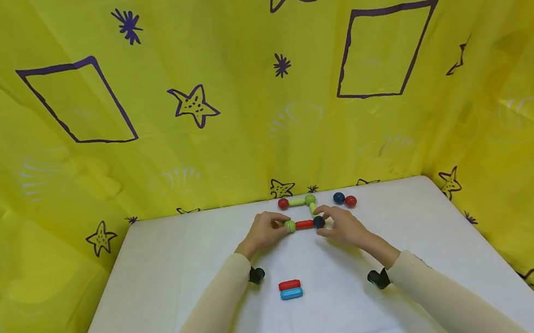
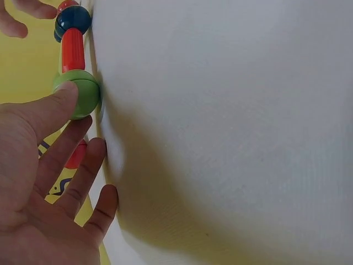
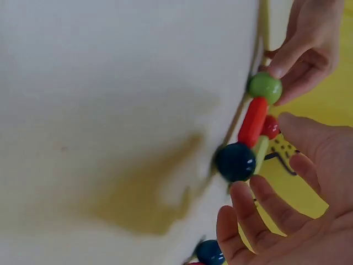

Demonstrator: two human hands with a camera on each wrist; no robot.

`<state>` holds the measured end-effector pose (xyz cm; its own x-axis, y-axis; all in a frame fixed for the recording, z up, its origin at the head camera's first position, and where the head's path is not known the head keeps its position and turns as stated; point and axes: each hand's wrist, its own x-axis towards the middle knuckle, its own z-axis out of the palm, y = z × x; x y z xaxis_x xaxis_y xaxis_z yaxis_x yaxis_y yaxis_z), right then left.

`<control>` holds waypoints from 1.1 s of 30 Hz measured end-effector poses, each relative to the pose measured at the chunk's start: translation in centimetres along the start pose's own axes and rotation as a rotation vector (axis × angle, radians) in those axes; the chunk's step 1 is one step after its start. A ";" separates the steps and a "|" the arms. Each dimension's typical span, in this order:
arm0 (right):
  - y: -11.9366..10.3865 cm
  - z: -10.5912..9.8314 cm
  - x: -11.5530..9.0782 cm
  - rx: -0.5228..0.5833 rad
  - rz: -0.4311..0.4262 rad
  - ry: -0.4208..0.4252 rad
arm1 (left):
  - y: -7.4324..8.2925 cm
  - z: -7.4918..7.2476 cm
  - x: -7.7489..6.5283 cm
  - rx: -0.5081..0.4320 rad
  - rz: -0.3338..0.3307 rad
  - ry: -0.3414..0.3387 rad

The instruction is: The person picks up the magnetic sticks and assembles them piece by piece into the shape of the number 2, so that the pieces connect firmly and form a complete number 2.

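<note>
My left hand (image 1: 265,230) pinches a green ball (image 2: 85,95) between thumb and fingers. A red rod (image 1: 304,225) joins that ball to a dark blue ball (image 3: 236,162). Around the dark blue ball, my right hand (image 1: 345,227) has its fingers spread, with fingertips close to its edge and the thumb apart from it. From the dark blue ball a light green rod (image 1: 313,208) runs back to a second green ball (image 1: 310,199). Another light green rod (image 1: 297,202) links this one to a red ball (image 1: 283,204) at the far side.
Behind my right hand, a loose dark blue ball (image 1: 339,198) and a red ball (image 1: 350,201) lie side by side. Nearer me, a red rod (image 1: 289,285) and a light blue rod (image 1: 291,294) lie parallel on the white table (image 1: 172,287). Yellow patterned curtain (image 1: 245,152) surrounds the table's back and sides.
</note>
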<state>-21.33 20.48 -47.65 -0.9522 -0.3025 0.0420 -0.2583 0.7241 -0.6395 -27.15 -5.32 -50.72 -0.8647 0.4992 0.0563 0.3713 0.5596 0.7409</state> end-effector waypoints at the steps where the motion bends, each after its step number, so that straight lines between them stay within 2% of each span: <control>1: -0.3 -0.1 -0.1 0.010 -0.022 -0.019 | 0.0 0.0 0.1 0.001 -0.002 -0.001; 9: -2.4 0.5 -0.7 0.093 -0.140 -0.226 | -0.2 0.0 0.6 0.021 0.026 0.009; 19: -4.1 3.6 -0.9 0.159 -0.221 -0.478 | -0.3 -0.2 0.8 0.009 0.038 0.007; 25: -5.2 4.8 -0.8 0.179 -0.255 -0.563 | -0.2 -0.3 0.7 0.006 0.033 0.010; 33: -6.2 5.6 -0.7 0.134 -0.273 -0.627 | -0.5 -0.1 0.7 -0.003 0.033 0.014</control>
<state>-18.14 12.70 -48.05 -0.5719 -0.7930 -0.2101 -0.4144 0.5003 -0.7602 -27.97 -5.24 -50.99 -0.8564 0.5084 0.0903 0.3991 0.5407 0.7406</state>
